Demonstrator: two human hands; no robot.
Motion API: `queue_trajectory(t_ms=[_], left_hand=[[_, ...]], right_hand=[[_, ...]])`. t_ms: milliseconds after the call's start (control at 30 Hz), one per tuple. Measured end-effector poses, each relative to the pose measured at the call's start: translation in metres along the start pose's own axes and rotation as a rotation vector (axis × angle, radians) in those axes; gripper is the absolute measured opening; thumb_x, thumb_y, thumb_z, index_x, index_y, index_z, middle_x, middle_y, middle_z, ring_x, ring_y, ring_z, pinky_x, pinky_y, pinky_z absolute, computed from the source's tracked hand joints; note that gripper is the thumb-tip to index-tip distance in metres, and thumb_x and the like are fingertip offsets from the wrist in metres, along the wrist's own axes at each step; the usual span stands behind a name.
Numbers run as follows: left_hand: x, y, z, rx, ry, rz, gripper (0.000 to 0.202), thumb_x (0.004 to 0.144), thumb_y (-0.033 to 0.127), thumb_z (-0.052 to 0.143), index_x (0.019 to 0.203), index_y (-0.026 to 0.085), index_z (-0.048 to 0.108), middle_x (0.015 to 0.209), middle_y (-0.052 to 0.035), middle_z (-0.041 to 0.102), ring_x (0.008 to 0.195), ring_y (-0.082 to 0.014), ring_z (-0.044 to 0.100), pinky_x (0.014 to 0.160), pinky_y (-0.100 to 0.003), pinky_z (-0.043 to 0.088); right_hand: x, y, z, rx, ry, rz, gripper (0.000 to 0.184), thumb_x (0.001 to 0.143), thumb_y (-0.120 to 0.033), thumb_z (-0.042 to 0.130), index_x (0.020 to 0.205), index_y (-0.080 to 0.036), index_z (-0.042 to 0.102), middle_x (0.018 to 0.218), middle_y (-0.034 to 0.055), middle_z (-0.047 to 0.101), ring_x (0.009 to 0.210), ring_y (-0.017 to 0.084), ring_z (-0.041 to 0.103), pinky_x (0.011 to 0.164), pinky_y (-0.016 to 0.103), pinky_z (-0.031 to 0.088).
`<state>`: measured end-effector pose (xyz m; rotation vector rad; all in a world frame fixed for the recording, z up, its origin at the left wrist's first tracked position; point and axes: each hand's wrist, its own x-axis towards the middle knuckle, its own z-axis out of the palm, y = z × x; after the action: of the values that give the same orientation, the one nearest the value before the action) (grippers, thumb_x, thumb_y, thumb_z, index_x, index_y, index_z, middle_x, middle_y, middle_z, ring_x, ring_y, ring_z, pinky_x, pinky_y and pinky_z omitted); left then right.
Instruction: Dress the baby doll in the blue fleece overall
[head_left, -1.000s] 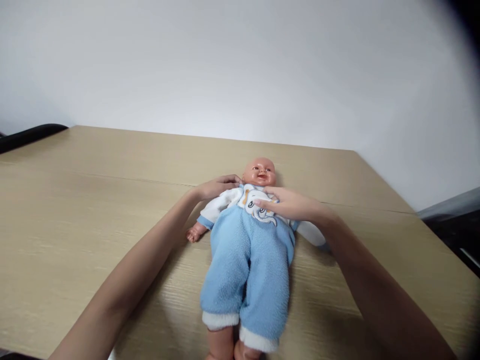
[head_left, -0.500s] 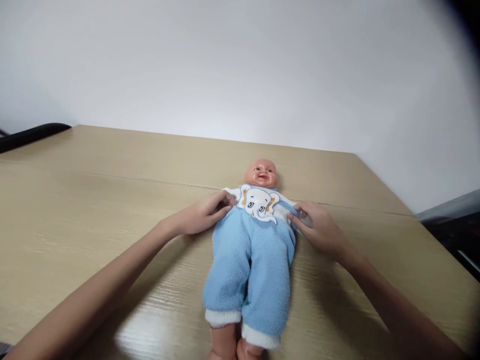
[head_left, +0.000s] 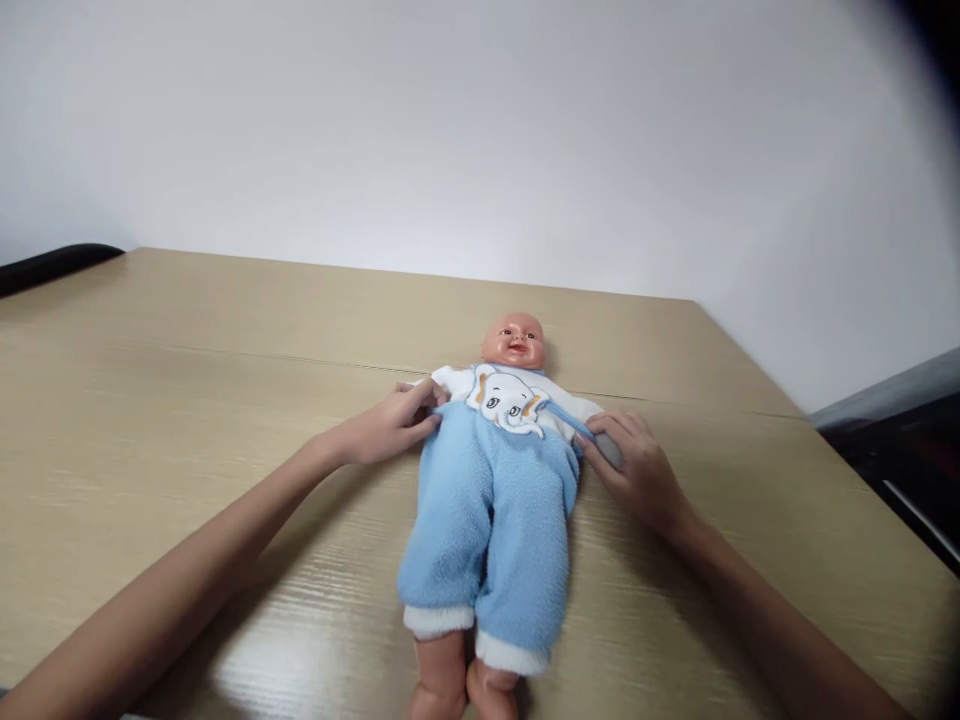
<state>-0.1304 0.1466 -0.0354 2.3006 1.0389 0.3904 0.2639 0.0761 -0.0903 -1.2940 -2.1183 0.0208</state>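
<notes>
A baby doll (head_left: 516, 340) lies face up on the table, head away from me and bare feet toward me. It wears a white long-sleeved top (head_left: 566, 400) and light blue fleece overalls (head_left: 491, 500) with white cuffs and an elephant on the bib. My left hand (head_left: 390, 420) is closed in a pinch at the left side of the overalls, beside the sleeve; its fingertips are partly hidden. On the other side, my right hand (head_left: 634, 465) pinches the overalls' blue strap, drawn out tight from the elephant's ear across the top.
The light wooden table (head_left: 187, 420) has a thin seam running across it behind the doll's shoulders. A pale wall (head_left: 420, 140) rises at the far edge. Black objects stand beyond the table's left edge (head_left: 60, 265) and right edge (head_left: 900, 460).
The blue strap in my right hand is now pulled straighter and away from the bib. My left hand has moved slightly left, and the doll appears a little farther left and higher.
</notes>
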Motion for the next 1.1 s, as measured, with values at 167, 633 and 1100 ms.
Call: queue_trajectory(t_ms=[167, 633, 1100], left_hand=[[0.008, 0.010, 0.012, 0.171, 0.235, 0.041, 0.020, 0.100, 0.019, 0.047, 0.117, 0.023, 0.054, 0.117, -0.0070, 0.070, 0.106, -0.0262, 0.065, 0.104, -0.047, 0.047], [0.083, 0.111, 0.052, 0.307, 0.204, 0.336, 0.026, 0.108, 0.032, 0.055, 0.130, 0.019, 0.061, 0.135, -0.0151, 0.066, 0.130, -0.0346, 0.056, 0.115, -0.053, 0.046], [0.101, 0.097, 0.071, 0.151, 0.221, 0.597, 0.032, 0.114, 0.041, 0.046, 0.118, 0.017, 0.067, 0.113, -0.0134, 0.074, 0.105, -0.0269, 0.065, 0.097, -0.041, 0.051]], right_hand=[[-0.004, 0.006, -0.004, -0.008, 0.006, -0.060, 0.011, 0.106, -0.028, 0.066, 0.114, -0.026, 0.060, 0.108, 0.0088, 0.071, 0.104, 0.032, 0.066, 0.094, 0.051, 0.054], [-0.068, 0.051, -0.040, 0.052, -0.027, 0.325, 0.043, 0.088, -0.053, 0.078, 0.117, -0.023, 0.071, 0.118, 0.0143, 0.073, 0.110, 0.039, 0.069, 0.097, 0.059, 0.057], [0.017, 0.010, -0.023, 0.846, 0.271, 0.517, 0.049, 0.080, -0.049, 0.089, 0.114, -0.027, 0.061, 0.120, 0.0068, 0.071, 0.126, 0.029, 0.068, 0.112, 0.043, 0.057]])
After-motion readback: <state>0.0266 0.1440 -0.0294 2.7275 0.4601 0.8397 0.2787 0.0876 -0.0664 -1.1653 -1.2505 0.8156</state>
